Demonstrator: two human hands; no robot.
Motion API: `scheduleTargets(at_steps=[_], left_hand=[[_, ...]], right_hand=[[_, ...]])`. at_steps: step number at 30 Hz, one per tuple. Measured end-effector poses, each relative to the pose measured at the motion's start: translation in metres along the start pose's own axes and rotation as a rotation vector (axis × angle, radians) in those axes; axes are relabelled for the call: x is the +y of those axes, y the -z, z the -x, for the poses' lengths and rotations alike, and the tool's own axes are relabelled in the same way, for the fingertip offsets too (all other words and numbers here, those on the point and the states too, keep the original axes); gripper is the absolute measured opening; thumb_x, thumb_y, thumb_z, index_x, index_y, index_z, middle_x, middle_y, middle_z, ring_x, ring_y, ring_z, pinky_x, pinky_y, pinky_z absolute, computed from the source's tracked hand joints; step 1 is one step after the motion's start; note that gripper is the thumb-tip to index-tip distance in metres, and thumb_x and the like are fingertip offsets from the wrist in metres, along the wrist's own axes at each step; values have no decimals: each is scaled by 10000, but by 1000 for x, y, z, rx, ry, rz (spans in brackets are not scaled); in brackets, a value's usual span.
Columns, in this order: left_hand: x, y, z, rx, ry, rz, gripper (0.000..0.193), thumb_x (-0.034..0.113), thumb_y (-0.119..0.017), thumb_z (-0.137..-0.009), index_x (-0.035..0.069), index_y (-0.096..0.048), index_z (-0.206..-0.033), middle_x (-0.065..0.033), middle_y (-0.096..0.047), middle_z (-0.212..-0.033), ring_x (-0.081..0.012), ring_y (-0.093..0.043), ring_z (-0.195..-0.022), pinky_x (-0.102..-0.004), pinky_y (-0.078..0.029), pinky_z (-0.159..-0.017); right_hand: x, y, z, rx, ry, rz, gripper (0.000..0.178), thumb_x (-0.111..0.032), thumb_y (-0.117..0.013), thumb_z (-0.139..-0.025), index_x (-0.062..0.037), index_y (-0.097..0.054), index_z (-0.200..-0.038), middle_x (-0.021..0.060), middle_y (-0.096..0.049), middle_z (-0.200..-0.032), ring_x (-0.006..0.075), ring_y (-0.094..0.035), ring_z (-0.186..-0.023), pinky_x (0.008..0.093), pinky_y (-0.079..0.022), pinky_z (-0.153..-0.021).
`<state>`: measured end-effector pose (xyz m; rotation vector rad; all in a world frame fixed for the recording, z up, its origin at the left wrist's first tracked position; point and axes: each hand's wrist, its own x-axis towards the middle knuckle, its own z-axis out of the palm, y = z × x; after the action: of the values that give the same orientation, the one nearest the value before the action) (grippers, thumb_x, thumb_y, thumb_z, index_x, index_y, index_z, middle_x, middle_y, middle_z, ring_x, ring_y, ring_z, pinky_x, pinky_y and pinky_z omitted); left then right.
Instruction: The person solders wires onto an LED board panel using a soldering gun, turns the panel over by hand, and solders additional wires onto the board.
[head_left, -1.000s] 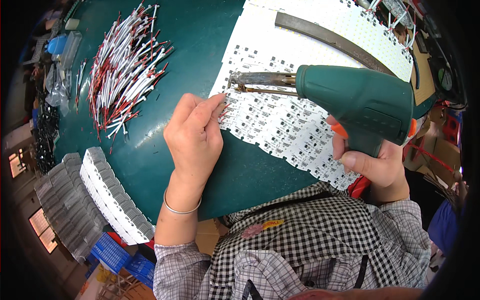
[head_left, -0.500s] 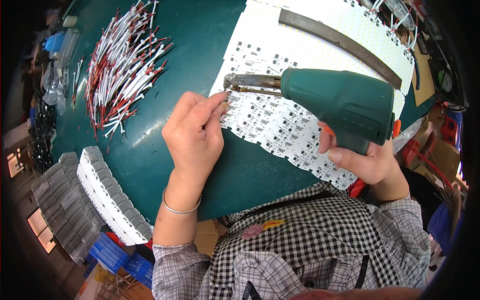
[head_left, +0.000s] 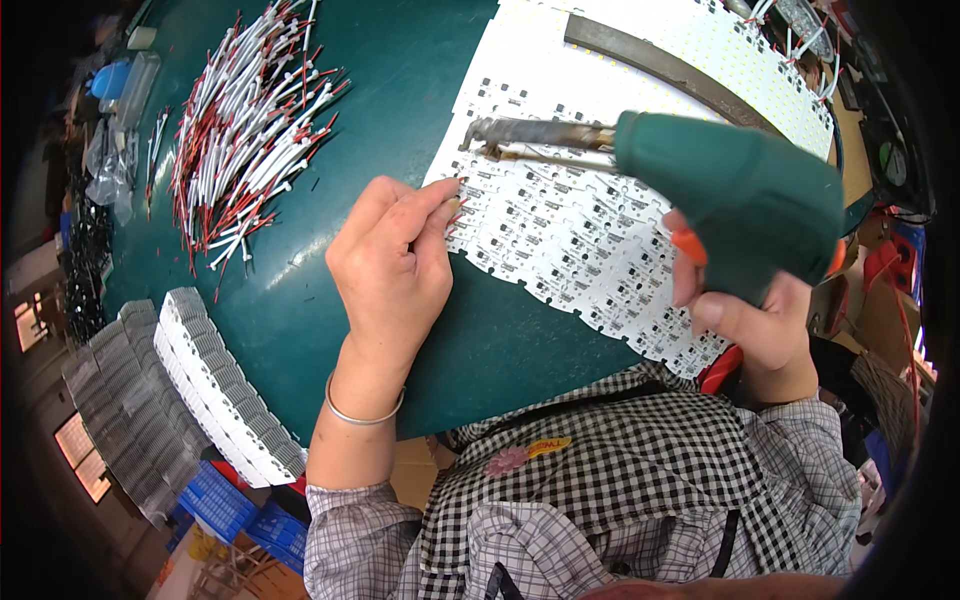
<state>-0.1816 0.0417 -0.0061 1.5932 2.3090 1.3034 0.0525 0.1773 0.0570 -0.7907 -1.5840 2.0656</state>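
My right hand (head_left: pixel 755 325) is wrapped round the handle of a green soldering gun (head_left: pixel 735 205). The gun's long metal nose points left, its tip hanging over the left part of a sheet of white circuit boards (head_left: pixel 590 255) dotted with small black parts. At that sheet's left edge, my left hand (head_left: pixel 395 245) is closed, thumb and forefinger pinched together. A tiny reddish bit shows by those fingertips, too small to make out. A curved dark metal bar (head_left: pixel 670 75) lies across the upper part of the sheets.
On the green table (head_left: pixel 500 345), a heap of red and white wires (head_left: pixel 255 130) spreads at the far left. Stacked white boards (head_left: pixel 225 390) stand by the near left edge, above blue crates (head_left: pixel 220 500). Clear plastic bags (head_left: pixel 112 165) lie farther left.
The soldering gun has moved right with my right hand, so its tip is farther from my left fingertips. My left hand has barely shifted and keeps its pinch.
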Motion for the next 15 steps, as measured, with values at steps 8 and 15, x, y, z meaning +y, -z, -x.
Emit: scheduleTargets(at_steps=[8, 15], left_hand=[[0, 2, 2, -15, 12, -3, 189, -122, -675, -737, -6, -717, -881, -51, -570, -658, -94, -511, -551, -218, -388, -485], [1, 6, -2, -80, 108, 116, 205, -113, -669, -749, 12, -722, -903, -48, -583, -688, -94, -517, -580, -221, -401, -512]], right_hand=[[-5, 2, 4, 46, 29, -3, 507, -52, -737, -747, 75, -534, -1194, 154, -624, -1033, 183, -619, -773, 312, -523, -682], [-2, 8, 10, 57, 0, 9, 595, -76, -747, -713, 88, -481, -1219, 199, -588, -1050, 187, -606, -702, 268, -497, -559]])
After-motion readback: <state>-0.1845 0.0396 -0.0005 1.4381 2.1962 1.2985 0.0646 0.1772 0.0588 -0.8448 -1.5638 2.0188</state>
